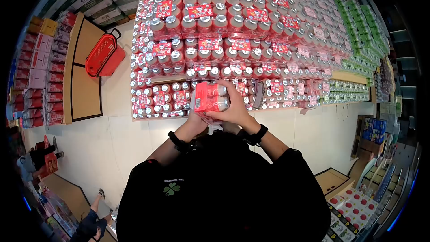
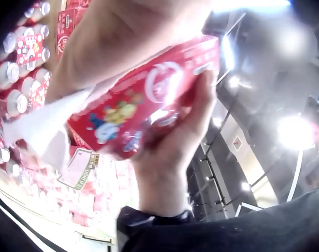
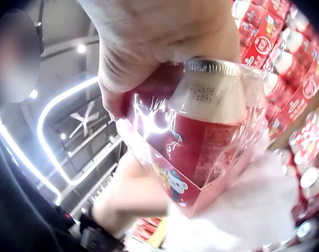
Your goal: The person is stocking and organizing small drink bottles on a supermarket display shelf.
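Note:
A shrink-wrapped red pack of small foil-capped drink bottles (image 1: 207,97) is between both hands, in front of the chest. My right hand (image 1: 236,110) grips its right side, thumb on the near side and fingers over the far edge. The left hand (image 1: 193,124) holds it from the left and below; most of its fingers are hidden. In the right wrist view, printed date marks show on a bottle (image 3: 209,100). A thin white sheet (image 2: 44,123), like tissue or a cloth, hangs below the pack beside the left hand.
Stacked red drink packs (image 1: 204,13) fill a tiered display ahead, with green packs (image 1: 363,31) at its right. A red shopping basket (image 1: 105,56) stands on the floor left of it. Shelves of cartons (image 1: 42,58) line the left side. Another person (image 1: 92,226) is behind, lower left.

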### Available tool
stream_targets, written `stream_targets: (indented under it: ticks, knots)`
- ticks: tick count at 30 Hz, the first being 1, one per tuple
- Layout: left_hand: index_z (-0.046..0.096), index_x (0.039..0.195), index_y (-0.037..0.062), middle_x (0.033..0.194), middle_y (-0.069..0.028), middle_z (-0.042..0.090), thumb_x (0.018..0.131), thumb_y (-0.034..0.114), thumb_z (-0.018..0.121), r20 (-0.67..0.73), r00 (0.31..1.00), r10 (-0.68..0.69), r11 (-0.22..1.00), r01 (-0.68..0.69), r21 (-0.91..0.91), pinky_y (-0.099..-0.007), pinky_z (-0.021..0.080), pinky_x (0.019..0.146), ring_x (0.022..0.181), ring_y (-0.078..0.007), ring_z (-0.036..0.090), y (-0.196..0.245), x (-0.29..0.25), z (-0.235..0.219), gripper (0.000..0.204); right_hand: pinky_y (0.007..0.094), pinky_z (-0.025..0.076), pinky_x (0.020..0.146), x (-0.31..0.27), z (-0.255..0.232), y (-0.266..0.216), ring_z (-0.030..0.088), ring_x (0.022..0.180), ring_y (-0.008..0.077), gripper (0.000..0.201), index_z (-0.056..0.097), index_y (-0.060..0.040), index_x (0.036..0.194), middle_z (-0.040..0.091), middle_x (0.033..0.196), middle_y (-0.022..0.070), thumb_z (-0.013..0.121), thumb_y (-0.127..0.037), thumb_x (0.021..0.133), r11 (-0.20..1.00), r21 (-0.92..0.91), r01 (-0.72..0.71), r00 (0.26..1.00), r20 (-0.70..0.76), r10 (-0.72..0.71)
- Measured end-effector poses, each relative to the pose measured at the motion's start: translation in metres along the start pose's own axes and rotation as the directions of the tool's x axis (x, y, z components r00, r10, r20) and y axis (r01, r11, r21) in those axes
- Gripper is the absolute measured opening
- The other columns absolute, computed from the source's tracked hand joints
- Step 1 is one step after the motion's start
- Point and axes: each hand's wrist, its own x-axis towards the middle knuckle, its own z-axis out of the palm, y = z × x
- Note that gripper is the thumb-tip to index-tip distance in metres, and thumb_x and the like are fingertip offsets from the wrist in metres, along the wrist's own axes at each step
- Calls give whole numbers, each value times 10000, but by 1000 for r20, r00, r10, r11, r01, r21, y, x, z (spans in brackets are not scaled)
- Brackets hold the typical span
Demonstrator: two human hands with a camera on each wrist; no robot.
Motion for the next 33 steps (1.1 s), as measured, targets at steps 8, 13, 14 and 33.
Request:
stream_targets:
  ticks: [8, 13, 14, 33]
  knots:
    - [508, 1273, 19, 1152, -63, 616, 968, 249, 534, -50, 997, 54, 938, -34, 346, -262, 490, 826, 1011, -131, 602, 44, -3, 52, 383, 422, 456, 861, 19, -43, 38, 541, 1018, 319, 788, 515, -82, 1223, 539, 1118, 120, 847, -359, 565, 826, -505, 251, 968, 116, -223]
    - [524, 1258, -29, 1133, -111, 628, 957, 226, 549, -208, 969, 132, 724, 49, 688, -279, 517, 811, 987, -186, 628, 36, 21, -51, 395, 422, 429, 870, 27, -46, 62, 494, 1066, 284, 724, 519, -136, 1253, 516, 1106, 88, 808, -301, 610, 648, -668, 366, 924, 347, -164]
    - [552, 1229, -5, 1086, -109, 653, 933, 206, 573, -100, 954, 282, 542, -73, 838, -278, 507, 811, 964, -187, 639, 34, 17, -56, 364, 424, 426, 875, 29, -39, 61, 501, 1044, 281, 600, 535, -126, 1222, 529, 1094, 84, 746, -334, 700, 637, -678, 366, 925, 341, -168]
    - [467, 1330, 32, 1245, -224, 552, 731, 66, 556, -131, 846, 517, 41, 128, 991, -418, 438, 951, 1144, -386, 532, 46, -53, -121, 606, 429, 382, 931, 41, 83, 40, 460, 1117, 319, 900, 395, -112, 1395, 478, 1196, 153, 794, -177, 591, 689, -526, 499, 846, 468, -255]
